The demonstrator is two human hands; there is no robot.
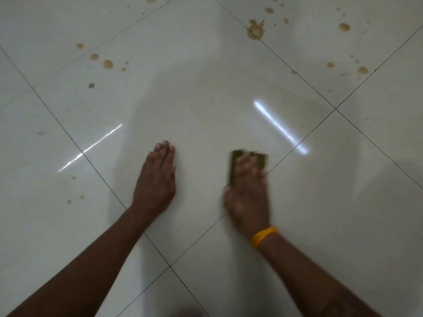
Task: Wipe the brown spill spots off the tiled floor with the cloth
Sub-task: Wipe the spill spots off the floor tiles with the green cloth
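Note:
My right hand (248, 193) presses flat on a dark green cloth (235, 159) on the glossy white tiled floor (206, 99); the hand is motion-blurred and wears a yellow wristband. To its left, my left hand (156, 179) lies flat on the tile, fingers together, holding nothing. Brown spill spots lie farther away: a large splash (255, 29) at the top, a cluster of drops (107, 64) at upper left, more drops (362, 70) at upper right, and small faint spots (69, 200) at left.
Dark grout lines cross the floor diagonally. Two bright light reflections streak the tiles, one left (91, 146) and one right (280, 126). The tile around my hands shows no spots.

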